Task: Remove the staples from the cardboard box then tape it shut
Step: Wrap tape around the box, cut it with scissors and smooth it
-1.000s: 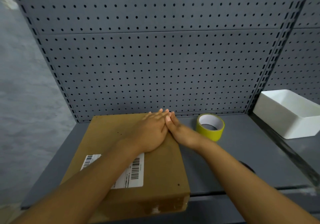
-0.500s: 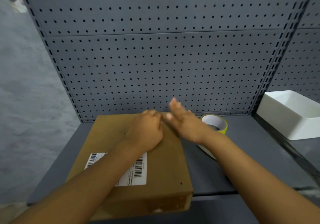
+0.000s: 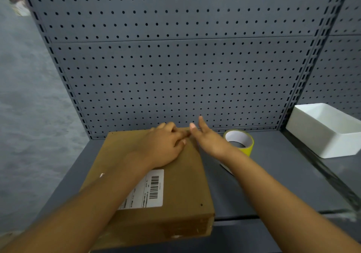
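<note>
From the head view, the change is in the hands. A second ago both lay flat, fingertips together, at the far edge of the cardboard box (image 3: pixel 156 178). Now the left hand (image 3: pixel 163 147) has curled, its fingers bent and pinching at something on the far right corner of the lid, though I cannot tell what, if anything, its grip encloses. The right hand (image 3: pixel 210 140) has lifted off the box, fingers spread wide and holding nothing, hovering between that corner and the roll of yellow tape (image 3: pixel 239 141).

I'd judge the pressing-down is over and the person is either picking at a staple or a tape end at that corner; no staple is clear enough to see, and no tape strip shows on the lid, so sealing looks not yet done.

The box sits closed on the grey shelf (image 3: pixel 273 184), at its left front, a white barcode label (image 3: pixel 148 190) on top.

Counted: one box, one label, one tape roll just right of the box, one white bin (image 3: pixel 328 133) well apart at the far right, two hands. A pegboard (image 3: pixel 175 67) backs it all.
</note>
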Demonstrator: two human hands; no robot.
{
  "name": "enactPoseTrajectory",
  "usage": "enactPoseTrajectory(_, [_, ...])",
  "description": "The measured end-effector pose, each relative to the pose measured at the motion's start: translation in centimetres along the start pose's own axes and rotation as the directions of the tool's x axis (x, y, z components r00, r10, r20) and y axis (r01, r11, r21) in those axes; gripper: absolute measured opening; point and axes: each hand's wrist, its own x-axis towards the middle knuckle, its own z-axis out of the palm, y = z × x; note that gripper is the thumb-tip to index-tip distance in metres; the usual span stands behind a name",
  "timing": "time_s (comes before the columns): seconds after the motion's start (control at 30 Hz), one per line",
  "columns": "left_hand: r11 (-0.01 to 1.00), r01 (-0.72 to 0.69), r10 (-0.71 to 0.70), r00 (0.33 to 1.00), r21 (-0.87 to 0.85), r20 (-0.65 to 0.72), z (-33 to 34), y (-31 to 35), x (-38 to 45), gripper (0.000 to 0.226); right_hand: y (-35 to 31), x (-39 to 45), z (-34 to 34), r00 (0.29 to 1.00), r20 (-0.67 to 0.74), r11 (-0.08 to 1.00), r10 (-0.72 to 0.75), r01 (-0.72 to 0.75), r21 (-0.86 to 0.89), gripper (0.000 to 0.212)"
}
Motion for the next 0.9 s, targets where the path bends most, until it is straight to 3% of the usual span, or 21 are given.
enactPoseTrajectory(0.07, [1.0, 0.012, -0.012, 1.0, 0.001, -0.016, 0.1, 0.2, 0.2, 0.041, 0.5, -0.3, 1.9, 1.0, 0.001, 0.994, -0.002, 0.002, 0.107, 0.065])
enactPoseTrajectory(0.17, [0.998, 0.003, -0.002, 1.0, -0.069, 0.005, 0.6, 0.6, 0.5, 0.04, 1.6, 0.3, 1.2, 0.999, 0.048, 0.993, 0.005, -0.011, 0.12, 0.077])
enactPoseTrajectory(0.27, [0.986, -0.012, 0.024, 0.997, -0.167, 0.068, 1.1, 0.8, 0.5, 0.044, 2.0, 0.3, 0.6, 1.0, 0.031, 0.975, -0.003, -0.003, 0.223, 0.064])
enactPoseTrajectory(0.47, [0.984, 0.0, 0.016, 0.996, -0.176, 0.085, 1.1, 1.0, 0.4, 0.045, 2.2, 0.6, 0.4, 0.995, 0.097, 0.995, 0.001, -0.01, 0.096, 0.063])
enactPoseTrajectory(0.6, [0.98, 0.003, 0.012, 0.997, -0.2, 0.071, 1.1, 1.1, 0.1, 0.045, 1.6, 0.1, 2.1, 0.998, -0.013, 0.99, -0.067, 0.068, 0.126, 0.06])
enactPoseTrajectory(0.7, [0.981, 0.001, 0.015, 0.997, -0.194, 0.079, 1.0, 1.1, 0.1, 0.045, 1.5, 0.4, 1.1, 0.998, 0.055, 0.999, -0.039, 0.037, 0.031, 0.061])
enactPoseTrajectory(0.9, [0.983, -0.005, 0.025, 0.994, -0.182, 0.106, 0.9, 0.9, 0.0, 0.048, 1.2, 0.1, 1.9, 0.996, 0.024, 0.992, -0.081, 0.078, 0.103, 0.059])
